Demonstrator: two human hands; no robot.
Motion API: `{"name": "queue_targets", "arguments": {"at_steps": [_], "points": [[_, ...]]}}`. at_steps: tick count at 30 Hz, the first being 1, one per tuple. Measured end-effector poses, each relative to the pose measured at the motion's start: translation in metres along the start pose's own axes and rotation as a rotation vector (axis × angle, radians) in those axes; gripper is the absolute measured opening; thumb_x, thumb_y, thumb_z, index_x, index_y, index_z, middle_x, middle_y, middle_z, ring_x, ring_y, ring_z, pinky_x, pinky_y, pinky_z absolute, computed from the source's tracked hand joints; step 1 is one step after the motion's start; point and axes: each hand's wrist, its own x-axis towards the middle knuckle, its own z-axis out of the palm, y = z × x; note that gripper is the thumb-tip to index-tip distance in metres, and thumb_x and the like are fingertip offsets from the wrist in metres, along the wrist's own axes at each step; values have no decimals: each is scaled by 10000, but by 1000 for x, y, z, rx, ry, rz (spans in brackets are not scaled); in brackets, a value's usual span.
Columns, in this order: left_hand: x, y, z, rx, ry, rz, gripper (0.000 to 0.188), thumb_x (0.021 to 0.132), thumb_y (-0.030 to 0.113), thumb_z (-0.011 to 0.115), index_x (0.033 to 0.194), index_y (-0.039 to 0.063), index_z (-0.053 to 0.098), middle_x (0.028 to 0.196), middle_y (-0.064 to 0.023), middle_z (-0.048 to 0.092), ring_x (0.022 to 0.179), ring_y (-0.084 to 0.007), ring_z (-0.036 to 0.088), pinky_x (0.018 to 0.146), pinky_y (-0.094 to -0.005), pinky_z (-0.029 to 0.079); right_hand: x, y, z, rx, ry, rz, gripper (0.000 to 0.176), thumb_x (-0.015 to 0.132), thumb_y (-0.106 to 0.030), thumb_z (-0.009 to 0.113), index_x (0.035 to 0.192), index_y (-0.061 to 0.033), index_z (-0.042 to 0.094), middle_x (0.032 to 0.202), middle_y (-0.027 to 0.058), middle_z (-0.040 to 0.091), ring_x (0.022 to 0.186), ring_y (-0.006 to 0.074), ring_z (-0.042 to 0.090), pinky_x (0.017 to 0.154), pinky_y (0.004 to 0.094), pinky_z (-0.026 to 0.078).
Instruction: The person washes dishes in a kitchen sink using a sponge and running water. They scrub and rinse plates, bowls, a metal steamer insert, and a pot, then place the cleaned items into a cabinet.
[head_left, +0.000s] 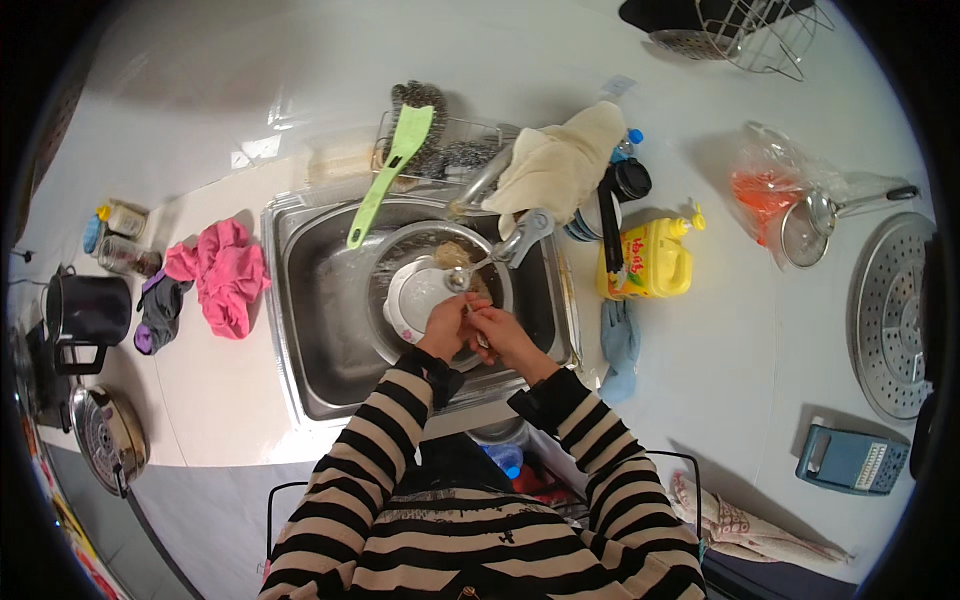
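Observation:
Both hands are together over a round metal basin (373, 330) in the right part of a stainless steel sink (324, 300). My left hand (448, 328) and my right hand (507, 334) close around a small thin utensil (482, 341), mostly hidden by the fingers. Beneath and left of them, a white plate (421, 294) with a pink flower motif lies in the basin. A tan scrubbing pad or sponge (452, 256) is at the plate's far side. The metal faucet (531, 229) reaches over the basin, its rounded end just above my fingers.
A green spatula (391, 174) overhangs the sink's far edge. Beige cloth (559, 161) drapes behind the faucet. A yellow pump bottle (646, 259) and a blue glove (620, 349) lie right. Pink cloth (223, 277) and a black pot (88, 311) are left. A perforated steamer tray (892, 315) rests far right.

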Motion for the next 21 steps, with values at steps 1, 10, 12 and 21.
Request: {"name": "queue_targets", "arguments": {"at_steps": [1,10,12,21], "points": [[1,1,-4,-15,35,15,296,1005,268,365,1132,34,493,1034,-119,607,911,-253,608,691,-371,525,0,-1,-1,-62,16,26,250,921,-255,505,836,-29,572,614,69,585,446,132,518,370,262,400],[18,-14,-14,-286,68,70,255,959,319,518,1082,97,539,1042,-50,606,1023,-222,571,897,-382,465,-8,16,-26,-1282,538,-700,117,854,-186,565,828,-72,560,676,132,622,597,336,616,518,442,484],[20,-14,-14,-268,74,64,301,936,373,553,1082,110,552,1056,-41,598,1040,-219,555,905,-394,453,-8,17,-29,-1240,558,-674,102,849,-192,573,843,-91,565,695,134,624,636,350,618,543,461,486],[2,-32,-28,-260,-34,42,282,980,332,473,1098,95,571,1095,-93,612,1070,-264,548,926,-390,430,3,24,-12,-1058,181,-651,181,867,-244,550,924,-86,618,729,154,634,724,358,623,628,465,493]]}}
